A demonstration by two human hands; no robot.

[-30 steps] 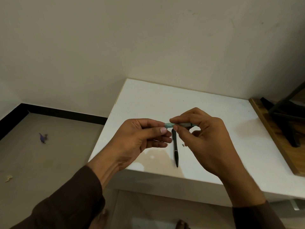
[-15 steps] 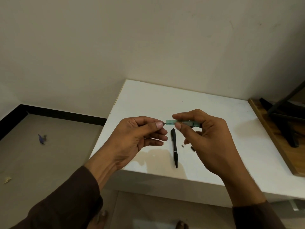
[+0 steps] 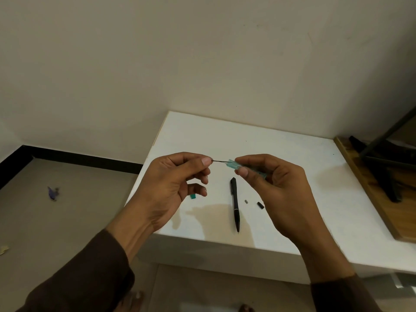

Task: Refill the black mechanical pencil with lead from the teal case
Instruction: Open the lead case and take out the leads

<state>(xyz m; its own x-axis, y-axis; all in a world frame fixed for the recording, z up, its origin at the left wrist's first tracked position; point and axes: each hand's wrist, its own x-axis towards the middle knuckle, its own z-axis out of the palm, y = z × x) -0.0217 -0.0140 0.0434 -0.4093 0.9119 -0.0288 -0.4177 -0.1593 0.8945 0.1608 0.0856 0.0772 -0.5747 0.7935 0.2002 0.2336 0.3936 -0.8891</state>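
My right hand (image 3: 276,188) grips the teal lead case (image 3: 234,165) above the white table (image 3: 281,154), its open end pointing left. Thin dark leads (image 3: 221,162) stick out of that end, and my left hand (image 3: 173,183) pinches their tips between thumb and forefinger. The black mechanical pencil (image 3: 234,203) lies on the table below the case, tip toward me. A small teal cap (image 3: 193,196) lies beside my left hand's lower fingers. A tiny grey piece (image 3: 246,201) and a small black cap (image 3: 260,204) lie right of the pencil.
A wooden board (image 3: 369,190) with black metal legs (image 3: 387,174) borders the table's right side. The wall stands just behind the table. The floor lies to the left with a purple scrap (image 3: 53,193). Bare toes show at the bottom edge.
My hands have drawn apart: the left hand moved left, pulling leads partway out of the case. The pencil, cap and small parts, earlier partly hidden, now show.
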